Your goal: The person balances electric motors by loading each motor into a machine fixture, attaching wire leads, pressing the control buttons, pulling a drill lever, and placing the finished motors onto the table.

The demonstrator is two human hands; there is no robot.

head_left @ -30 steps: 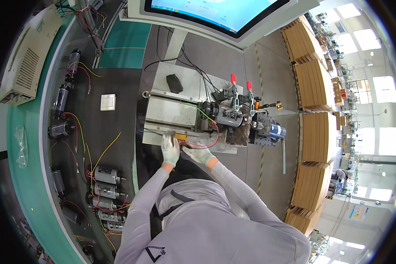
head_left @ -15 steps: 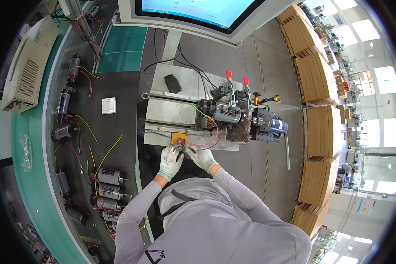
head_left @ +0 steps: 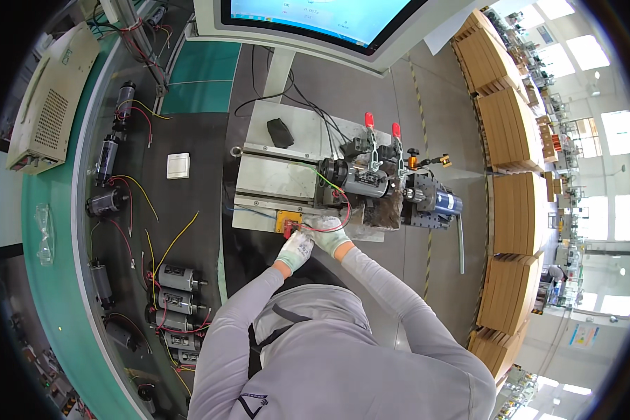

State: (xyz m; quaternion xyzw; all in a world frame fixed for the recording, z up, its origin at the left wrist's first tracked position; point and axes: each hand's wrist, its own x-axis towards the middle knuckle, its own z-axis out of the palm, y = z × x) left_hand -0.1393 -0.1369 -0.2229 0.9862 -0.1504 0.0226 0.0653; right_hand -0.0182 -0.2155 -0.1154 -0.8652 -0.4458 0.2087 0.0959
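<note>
In gloves with white backs, both my hands work at the near edge of a metal test bench. My left hand is closed with its fingertips at a red terminal piece on a small yellow block; what they pinch is hidden. Just right of it, my right hand has its fingers bent together around the end of a red wire. That wire loops down from a grey cylindrical motor lying in the fixture under two red-handled toggle clamps.
Left, a dark mat holds several motors with loose wires and a white switch plate. A monitor hangs over the far side. A black pouch-like piece lies on the bench. Stacked cardboard lines the right.
My left hand has moved right, off the yellow block's near side to below the red piece. My right hand has shifted right and slightly away from me, toward the wire loop.
</note>
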